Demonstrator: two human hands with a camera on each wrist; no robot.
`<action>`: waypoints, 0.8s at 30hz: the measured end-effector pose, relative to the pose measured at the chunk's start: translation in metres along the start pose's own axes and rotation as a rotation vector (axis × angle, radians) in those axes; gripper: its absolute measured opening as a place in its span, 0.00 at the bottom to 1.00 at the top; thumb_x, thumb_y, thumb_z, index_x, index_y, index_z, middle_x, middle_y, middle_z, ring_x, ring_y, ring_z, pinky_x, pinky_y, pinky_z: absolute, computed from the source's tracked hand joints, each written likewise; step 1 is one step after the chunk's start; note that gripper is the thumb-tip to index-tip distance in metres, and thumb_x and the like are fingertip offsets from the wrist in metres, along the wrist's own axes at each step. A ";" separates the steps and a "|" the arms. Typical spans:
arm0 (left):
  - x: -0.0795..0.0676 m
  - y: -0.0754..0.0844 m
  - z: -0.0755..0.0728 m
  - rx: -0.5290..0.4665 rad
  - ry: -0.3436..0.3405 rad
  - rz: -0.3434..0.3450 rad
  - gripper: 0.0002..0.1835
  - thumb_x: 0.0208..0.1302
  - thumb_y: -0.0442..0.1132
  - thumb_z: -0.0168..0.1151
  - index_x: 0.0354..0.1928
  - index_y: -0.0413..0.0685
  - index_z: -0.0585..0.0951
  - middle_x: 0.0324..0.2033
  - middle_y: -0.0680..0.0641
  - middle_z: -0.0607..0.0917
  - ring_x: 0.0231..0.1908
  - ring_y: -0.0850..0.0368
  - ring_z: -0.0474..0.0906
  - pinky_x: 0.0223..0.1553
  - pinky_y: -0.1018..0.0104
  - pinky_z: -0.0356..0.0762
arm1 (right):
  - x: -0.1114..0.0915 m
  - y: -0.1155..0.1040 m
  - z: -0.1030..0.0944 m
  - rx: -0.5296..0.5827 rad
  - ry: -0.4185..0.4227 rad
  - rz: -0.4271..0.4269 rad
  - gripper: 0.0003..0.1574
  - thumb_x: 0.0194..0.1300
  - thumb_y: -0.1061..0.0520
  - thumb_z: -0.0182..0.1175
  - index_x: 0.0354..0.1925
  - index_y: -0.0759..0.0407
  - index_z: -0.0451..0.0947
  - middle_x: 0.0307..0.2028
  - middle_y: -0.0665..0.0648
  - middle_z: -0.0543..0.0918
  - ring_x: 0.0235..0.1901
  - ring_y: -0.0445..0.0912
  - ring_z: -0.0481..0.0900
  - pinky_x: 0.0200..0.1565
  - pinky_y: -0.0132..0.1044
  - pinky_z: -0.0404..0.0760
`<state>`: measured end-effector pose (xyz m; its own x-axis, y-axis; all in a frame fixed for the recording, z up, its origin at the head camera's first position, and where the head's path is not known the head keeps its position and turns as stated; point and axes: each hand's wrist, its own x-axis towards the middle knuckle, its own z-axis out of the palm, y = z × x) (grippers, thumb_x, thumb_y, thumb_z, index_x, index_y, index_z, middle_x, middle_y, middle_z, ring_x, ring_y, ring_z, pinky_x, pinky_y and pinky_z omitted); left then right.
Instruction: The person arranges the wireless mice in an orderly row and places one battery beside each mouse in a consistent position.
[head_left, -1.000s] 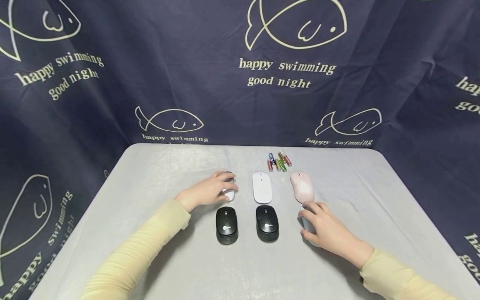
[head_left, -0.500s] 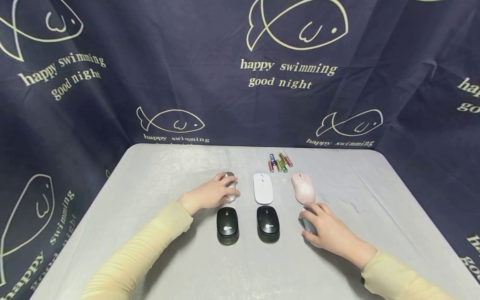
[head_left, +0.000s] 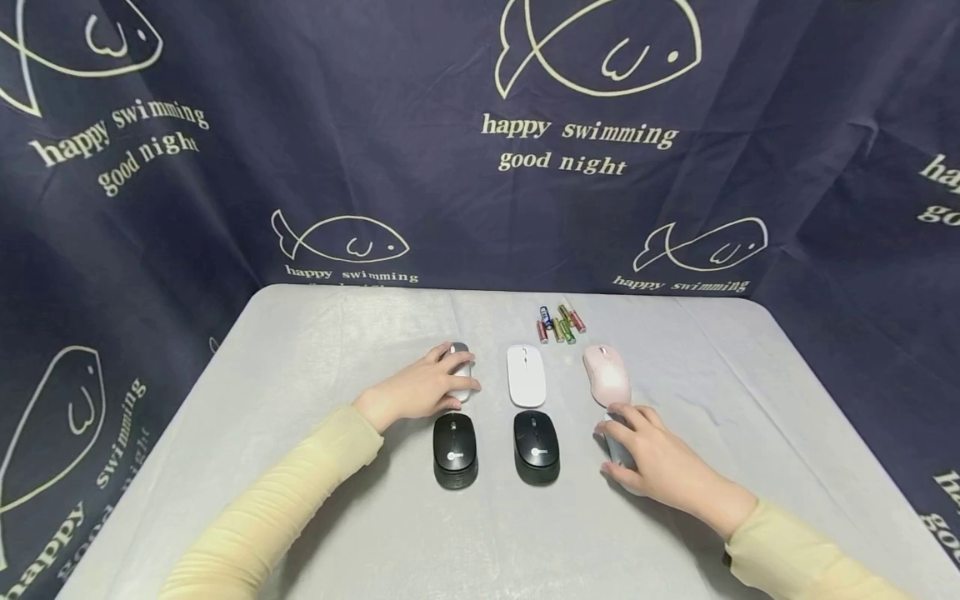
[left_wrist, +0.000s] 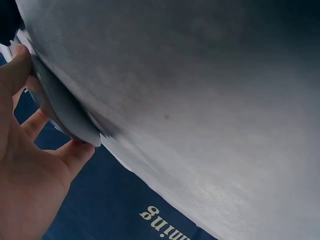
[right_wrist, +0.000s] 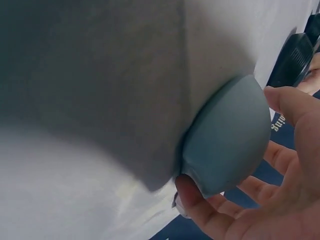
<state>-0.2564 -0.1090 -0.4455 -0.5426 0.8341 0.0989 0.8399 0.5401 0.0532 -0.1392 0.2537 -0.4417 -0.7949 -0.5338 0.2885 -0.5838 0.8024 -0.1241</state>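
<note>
At the left of the back row, my left hand [head_left: 423,385] grips a computer mouse [head_left: 461,385] with a dark front end and a pale body, fingers across its top. In the left wrist view, thumb and fingers curl about the edges of this mouse [left_wrist: 62,102]. My right hand [head_left: 660,462] holds a blue-grey computer mouse [head_left: 618,451] at the right of the front row. The right wrist view shows that mouse [right_wrist: 230,137] between thumb and fingertips, low on the tablecloth. A pink mouse [head_left: 607,377] lies just behind the right hand's fingertips.
Between the hands, a white mouse [head_left: 527,377] lies behind two black mice, the left one [head_left: 454,443] close to my left hand and the right one [head_left: 536,442] in the middle. Several small batteries [head_left: 558,327] lie at the back of the table [head_left: 360,333]. A dark blue curtain [head_left: 450,183] surrounds it.
My left fingers have shifted slightly toward me over the mouse, so its dark front end now shows. The right hand stays on the blue-grey mouse, and the other mice have not moved.
</note>
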 end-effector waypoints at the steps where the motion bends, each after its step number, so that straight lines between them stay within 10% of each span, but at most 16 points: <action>1: 0.000 0.000 0.000 0.003 0.001 -0.001 0.20 0.61 0.49 0.62 0.56 0.61 0.78 0.64 0.39 0.67 0.63 0.26 0.58 0.67 0.41 0.56 | 0.001 0.000 -0.001 0.000 -0.001 -0.002 0.26 0.46 0.51 0.72 0.46 0.54 0.78 0.51 0.66 0.75 0.47 0.59 0.73 0.42 0.55 0.81; 24: -0.003 -0.002 -0.006 -0.072 -0.047 -0.004 0.21 0.63 0.49 0.60 0.59 0.61 0.76 0.67 0.37 0.62 0.65 0.24 0.51 0.67 0.38 0.54 | 0.043 0.010 -0.027 -0.011 0.044 0.005 0.24 0.51 0.51 0.69 0.45 0.58 0.77 0.54 0.70 0.73 0.50 0.64 0.72 0.44 0.61 0.79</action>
<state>-0.2562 -0.1133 -0.4400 -0.5442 0.8374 0.0519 0.8354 0.5351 0.1253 -0.1744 0.2459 -0.4045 -0.7896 -0.5178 0.3293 -0.5779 0.8079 -0.1156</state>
